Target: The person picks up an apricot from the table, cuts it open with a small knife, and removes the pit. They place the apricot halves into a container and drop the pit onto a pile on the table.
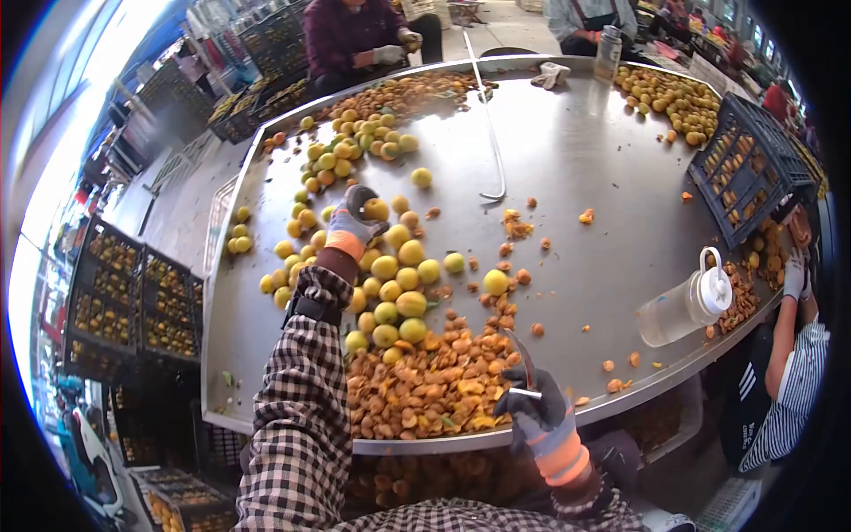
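Note:
My left hand (pixel 355 220), in a grey and orange glove, reaches over the metal table (pixel 585 266) with its fingers closed around a yellow-orange fruit (pixel 376 209). Whole yellow and green fruits (pixel 409 277) lie under and around that wrist. Near the table's front edge, my right hand (pixel 542 410), gloved in dark grey and orange, grips a small curved knife (pixel 523 359), its blade pointing up and away. Left of the knife spreads a pile of brown-orange fruit pieces (pixel 434 381).
A clear bottle (pixel 678 310) lies on the right of the table, below a tipped black crate (pixel 745 168). A long metal rod (pixel 490 133) crosses the far middle. Another bottle (pixel 607 55) stands behind. A co-worker's gloved hands (pixel 796 273) are at right; other people sit beyond the far edge.

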`<act>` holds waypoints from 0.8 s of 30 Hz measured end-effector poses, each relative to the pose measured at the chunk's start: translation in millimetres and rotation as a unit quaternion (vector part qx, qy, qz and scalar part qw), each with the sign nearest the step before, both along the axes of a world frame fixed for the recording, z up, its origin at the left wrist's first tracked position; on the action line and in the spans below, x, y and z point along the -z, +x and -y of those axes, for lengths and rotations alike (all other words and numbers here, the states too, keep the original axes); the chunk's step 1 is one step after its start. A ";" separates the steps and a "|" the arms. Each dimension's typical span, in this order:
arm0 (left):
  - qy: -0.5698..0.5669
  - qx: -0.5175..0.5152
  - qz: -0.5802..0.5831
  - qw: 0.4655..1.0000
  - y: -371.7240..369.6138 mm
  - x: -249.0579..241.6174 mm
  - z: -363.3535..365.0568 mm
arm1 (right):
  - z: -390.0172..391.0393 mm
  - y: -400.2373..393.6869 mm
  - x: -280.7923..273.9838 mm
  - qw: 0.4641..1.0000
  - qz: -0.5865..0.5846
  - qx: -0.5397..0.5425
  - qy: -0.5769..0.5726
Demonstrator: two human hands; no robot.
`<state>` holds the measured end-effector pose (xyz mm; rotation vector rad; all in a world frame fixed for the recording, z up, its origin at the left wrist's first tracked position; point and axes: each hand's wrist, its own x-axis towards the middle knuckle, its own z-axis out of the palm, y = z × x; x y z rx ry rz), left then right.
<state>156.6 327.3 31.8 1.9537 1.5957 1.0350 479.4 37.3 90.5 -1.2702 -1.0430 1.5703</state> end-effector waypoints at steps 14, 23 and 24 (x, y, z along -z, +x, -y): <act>-0.106 0.236 0.313 0.914 51.9 -60.2 278.4 | 65.6 -48.6 -2.1 0.953 0.146 -0.039 0.261; -0.115 0.275 0.280 0.913 38.7 -102.1 382.0 | 134.0 -69.1 -25.9 0.863 0.297 -0.067 0.403; -0.122 0.266 0.285 0.913 38.1 -107.3 389.7 | 140.0 -70.6 -26.5 0.858 0.286 -0.064 0.421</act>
